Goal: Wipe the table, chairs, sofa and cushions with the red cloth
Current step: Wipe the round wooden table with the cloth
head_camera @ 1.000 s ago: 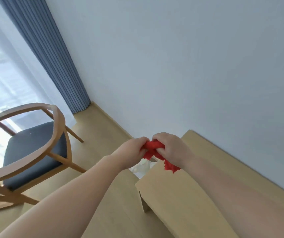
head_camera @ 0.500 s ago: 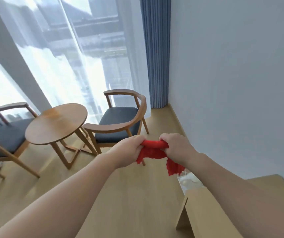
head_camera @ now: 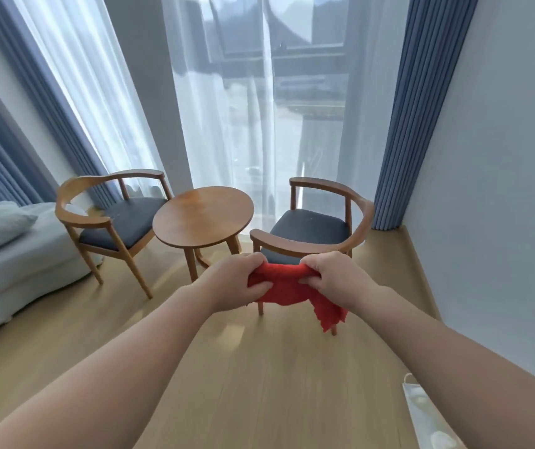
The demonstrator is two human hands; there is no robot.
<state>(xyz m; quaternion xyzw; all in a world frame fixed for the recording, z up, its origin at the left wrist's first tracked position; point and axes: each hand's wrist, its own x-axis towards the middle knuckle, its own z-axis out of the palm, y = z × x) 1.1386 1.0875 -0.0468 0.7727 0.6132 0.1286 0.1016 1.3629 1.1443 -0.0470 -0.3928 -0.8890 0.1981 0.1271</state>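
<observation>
With your left hand [head_camera: 237, 281] and right hand [head_camera: 331, 280] each gripping 1 end of the red cloth [head_camera: 284, 283], mid-air before the right chair [head_camera: 311, 228], fold it flat, then wipe the table [head_camera: 203, 215] edge to edge

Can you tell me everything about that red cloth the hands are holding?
The red cloth is bright red and looks soft and a bit fuzzy, like a thin towel. It is bunched up and stretched between the left hand and the right hand, which both grip it. One ragged corner hangs down under the right hand. It is up in the air, touching only the hands, and it hides part of the nearer chair.
</observation>
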